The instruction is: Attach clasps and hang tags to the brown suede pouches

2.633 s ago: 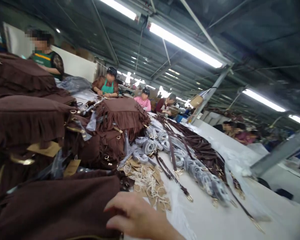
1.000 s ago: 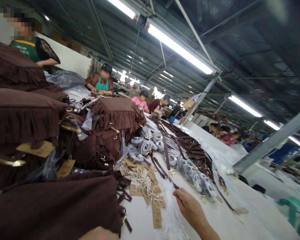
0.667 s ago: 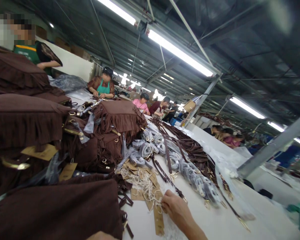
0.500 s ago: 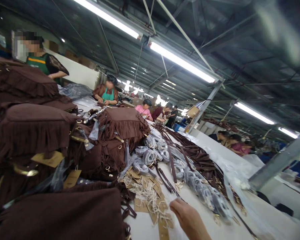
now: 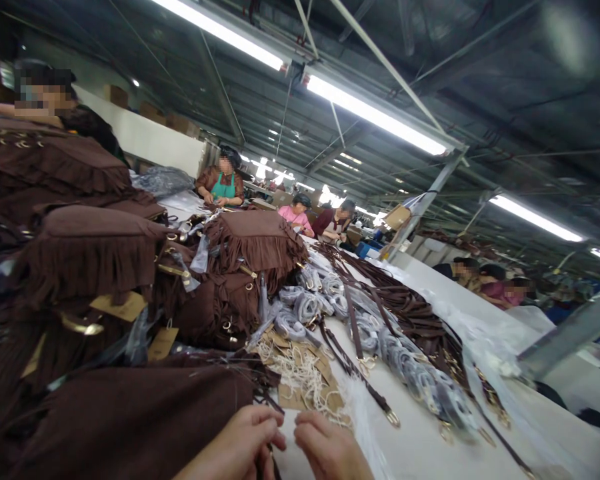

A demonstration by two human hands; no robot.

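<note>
The left hand lies along the right edge of the nearest brown bag, its fingers curled; the right hand is just beside it over the tabletop, fingers bent too; whether either grips anything I cannot tell, as the fingertips partly hide what lies between; the bag is cut off below; paper tags lie beyond the hands, partly covered by tangled white strings.

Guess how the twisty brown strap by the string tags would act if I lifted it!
The twisty brown strap would probably flop, since it looks thin and narrow. Its gold clip looks like metal, so that end may dangle.
</note>
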